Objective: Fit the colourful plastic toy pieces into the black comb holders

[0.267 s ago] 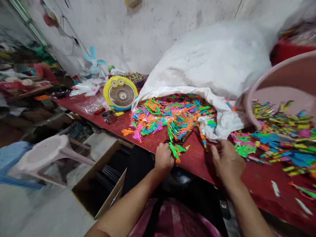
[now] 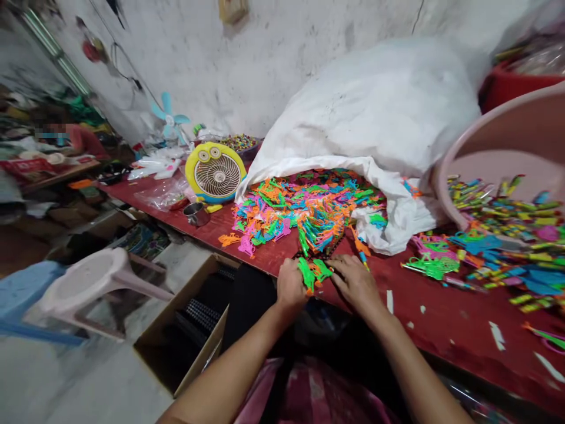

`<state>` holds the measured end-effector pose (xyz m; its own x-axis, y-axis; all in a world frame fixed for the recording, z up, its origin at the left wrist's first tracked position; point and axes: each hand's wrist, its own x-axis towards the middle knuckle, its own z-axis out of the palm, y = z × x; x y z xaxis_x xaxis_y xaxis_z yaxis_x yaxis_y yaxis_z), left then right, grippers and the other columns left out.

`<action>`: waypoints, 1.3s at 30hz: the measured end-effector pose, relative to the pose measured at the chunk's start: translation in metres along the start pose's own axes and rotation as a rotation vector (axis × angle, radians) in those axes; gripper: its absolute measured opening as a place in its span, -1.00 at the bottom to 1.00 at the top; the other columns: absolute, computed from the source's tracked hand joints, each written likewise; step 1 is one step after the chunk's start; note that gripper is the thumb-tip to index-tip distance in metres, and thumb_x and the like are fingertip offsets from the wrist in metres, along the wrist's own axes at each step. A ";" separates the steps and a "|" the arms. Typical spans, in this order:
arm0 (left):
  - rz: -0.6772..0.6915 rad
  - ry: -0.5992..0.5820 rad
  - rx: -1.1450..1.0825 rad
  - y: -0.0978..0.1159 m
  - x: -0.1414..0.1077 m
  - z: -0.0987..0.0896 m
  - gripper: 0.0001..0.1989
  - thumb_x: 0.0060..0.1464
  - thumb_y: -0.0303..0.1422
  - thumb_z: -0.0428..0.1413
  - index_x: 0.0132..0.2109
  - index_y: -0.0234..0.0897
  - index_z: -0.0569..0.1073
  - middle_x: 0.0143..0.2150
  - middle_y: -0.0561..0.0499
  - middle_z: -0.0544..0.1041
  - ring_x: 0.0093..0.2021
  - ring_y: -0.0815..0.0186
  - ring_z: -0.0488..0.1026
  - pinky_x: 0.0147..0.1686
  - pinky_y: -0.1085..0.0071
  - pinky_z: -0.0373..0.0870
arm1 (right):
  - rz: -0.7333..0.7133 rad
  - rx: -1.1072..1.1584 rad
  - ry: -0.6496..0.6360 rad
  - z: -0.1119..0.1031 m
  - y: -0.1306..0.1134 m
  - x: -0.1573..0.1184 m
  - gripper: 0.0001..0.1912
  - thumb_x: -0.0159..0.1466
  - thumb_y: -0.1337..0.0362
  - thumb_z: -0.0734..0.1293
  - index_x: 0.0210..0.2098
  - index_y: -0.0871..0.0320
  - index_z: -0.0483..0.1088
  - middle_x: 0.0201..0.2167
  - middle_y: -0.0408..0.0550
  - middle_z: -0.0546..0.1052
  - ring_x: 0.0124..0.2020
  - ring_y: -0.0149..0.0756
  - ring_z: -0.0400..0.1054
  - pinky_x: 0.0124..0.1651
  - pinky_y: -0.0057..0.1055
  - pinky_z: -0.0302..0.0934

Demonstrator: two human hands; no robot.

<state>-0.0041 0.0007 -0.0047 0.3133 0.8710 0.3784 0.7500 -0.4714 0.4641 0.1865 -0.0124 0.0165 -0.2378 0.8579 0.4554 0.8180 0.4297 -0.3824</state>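
Flanking green plastic pieces [image 2: 323, 271]: left fingers [image 2: 292, 274] curled, right fingers [image 2: 341, 266] slightly parted; grip unclear.

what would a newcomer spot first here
Likely the bright plastic heap spilling from the white sack onto the red table. A yellow fan with cartoon eyes stands to its left, a pink tub to its right. In front, the left hand and right hand flank green pieces.

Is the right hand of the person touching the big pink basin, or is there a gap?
Apart. The head view shows it plainly: red tabletop lies visible between the right hand and the pink basin.
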 end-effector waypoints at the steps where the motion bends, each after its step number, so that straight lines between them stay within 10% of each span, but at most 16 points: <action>1: 0.018 0.052 -0.035 -0.002 -0.002 0.001 -0.79 0.21 -0.28 0.08 -0.16 -0.20 0.59 -0.19 -0.09 0.57 -0.13 0.16 0.42 -0.13 0.25 0.33 | 0.007 0.043 0.000 0.000 0.002 0.001 -0.72 0.31 0.34 0.22 -0.09 0.11 0.52 -0.16 0.06 0.54 -0.14 -0.10 0.38 -0.08 -0.19 0.29; 7: 0.049 0.323 -0.080 0.006 -0.028 0.005 -0.75 0.29 -0.29 0.05 -0.01 -0.25 0.55 -0.11 -0.11 0.59 -0.06 0.19 0.47 -0.02 0.21 0.35 | 0.286 0.508 0.118 -0.031 0.006 -0.014 -0.74 0.30 0.10 0.32 -0.19 0.12 0.53 -0.26 -0.01 0.57 -0.24 -0.21 0.43 -0.14 -0.32 0.29; 12: 0.213 -0.048 -0.021 0.047 -0.027 0.013 -0.76 0.28 -0.26 0.04 -0.04 -0.20 0.55 -0.27 -0.06 0.59 -0.23 0.23 0.50 -0.17 0.30 0.35 | 0.726 0.946 0.284 -0.062 0.020 -0.047 -0.66 0.18 -0.01 0.43 -0.35 0.16 0.49 -0.48 -0.09 0.52 -0.50 -0.38 0.33 -0.42 -0.46 0.20; 17: 0.049 -0.370 0.042 0.097 0.027 0.019 -0.76 0.25 -0.21 0.06 -0.14 -0.24 0.55 -0.18 -0.11 0.59 -0.15 0.14 0.53 -0.15 0.29 0.37 | 0.802 0.909 0.451 -0.095 0.043 -0.078 -0.68 0.15 0.02 0.48 -0.37 0.17 0.49 -0.44 -0.09 0.53 -0.53 -0.46 0.28 -0.42 -0.49 0.18; 21: -0.036 -0.400 0.014 0.132 0.061 0.024 -0.77 0.25 -0.24 0.06 -0.04 -0.22 0.50 -0.09 -0.13 0.56 -0.09 0.10 0.53 -0.15 0.28 0.40 | 0.805 0.897 0.544 -0.119 0.046 -0.093 -0.70 0.14 0.04 0.49 -0.38 0.16 0.49 -0.41 -0.10 0.52 -0.54 -0.51 0.23 -0.46 -0.52 0.15; 29: -0.028 -0.211 -0.613 0.133 0.046 0.015 -0.70 0.27 -0.25 0.02 0.04 -0.24 0.50 -0.07 -0.13 0.49 -0.09 0.19 0.48 -0.08 0.31 0.41 | 0.806 1.074 0.238 -0.118 0.012 -0.101 -0.68 0.19 0.01 0.44 -0.28 0.15 0.49 -0.42 -0.10 0.47 -0.50 -0.46 0.21 -0.46 -0.51 0.10; 33: -0.288 -0.444 -1.221 0.124 0.045 -0.005 -0.51 0.04 -0.09 0.25 0.02 -0.34 0.50 -0.24 -0.03 0.52 -0.31 0.36 0.46 -0.27 0.46 0.39 | 0.703 1.072 -0.038 -0.097 -0.010 -0.092 -0.67 0.26 0.00 0.37 -0.32 0.17 0.46 -0.47 -0.12 0.44 -0.48 -0.45 0.20 -0.42 -0.49 0.07; 39: -0.466 -0.550 -1.384 0.110 0.042 -0.014 -0.51 -0.20 -0.02 0.37 -0.37 -0.36 0.45 -0.56 0.16 0.36 -0.61 0.54 0.25 -0.55 0.56 0.19 | 0.774 1.042 -0.111 -0.063 -0.030 -0.083 -0.57 0.24 -0.11 0.35 -0.21 0.15 0.45 -0.49 -0.16 0.45 -0.55 -0.49 0.09 -0.51 -0.51 -0.10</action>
<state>0.0829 -0.0168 0.0733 0.6129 0.7672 -0.1889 -0.1655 0.3585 0.9188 0.2146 -0.1143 0.0406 0.0263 0.9769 -0.2120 -0.0155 -0.2117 -0.9772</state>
